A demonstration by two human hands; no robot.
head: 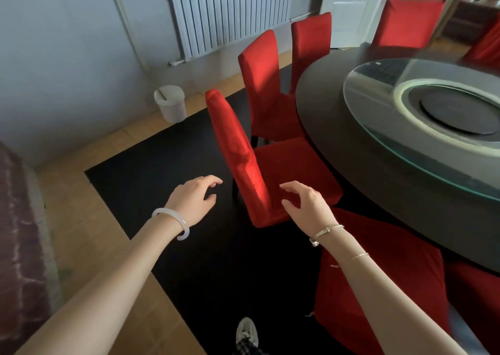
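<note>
A dining room: red fabric-covered chairs (273, 162) ring a round dark worktop (338, 116) with a glass turntable (378, 127), beside a white wall radiator (230, 13).

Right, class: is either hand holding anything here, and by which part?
Nothing is held. The left hand and right hand reach, fingers loosely curled, towards either side of the red chair, gripping no part.

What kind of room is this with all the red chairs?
Probably a dining room, maybe in a restaurant: a big round table with a glass turntable and red-covered chairs set around it.
</note>
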